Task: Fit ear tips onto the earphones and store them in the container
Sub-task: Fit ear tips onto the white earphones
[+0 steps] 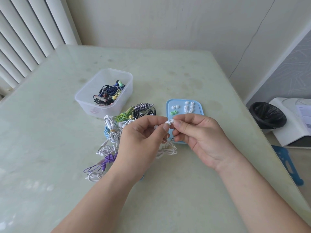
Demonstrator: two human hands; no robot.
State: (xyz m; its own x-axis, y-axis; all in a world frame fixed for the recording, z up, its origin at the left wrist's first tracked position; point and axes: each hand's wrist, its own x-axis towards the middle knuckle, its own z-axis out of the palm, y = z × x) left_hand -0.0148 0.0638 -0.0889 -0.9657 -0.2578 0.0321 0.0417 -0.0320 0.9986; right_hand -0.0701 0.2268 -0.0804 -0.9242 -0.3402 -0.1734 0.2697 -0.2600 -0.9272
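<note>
Pinched between both hands above the near edge of the tray, a small white earbud (170, 122) sits at the scene's centre. The left hand (143, 140) curls thumb and forefinger round its left end, and the right hand (198, 137) pinches its right end with thumb and forefinger. Whether a tip is seated on it cannot be told. A thin white cable (167, 140) hangs from the earbud down to the table.

At far left, white vertical slats (25, 39) line the wall. On the pale green glossy table (50, 132) stands a clear rectangular plastic container (87, 91), left of and beyond the hands, with dark, blue and yellow-green tangled earphones (109, 95) inside. Just near and right of it lies a loose pile of coiled earphones (116, 128) in white, green, light blue, purple and black-and-white stripes, partly hidden by the left hand.

Right of the pile lies a light blue rounded flat tray (201, 110), carrying small white ear tips (188, 106) and a pair of green ear tips (173, 112). Beyond the table's right edge stands a round bin with a black liner (267, 115).
</note>
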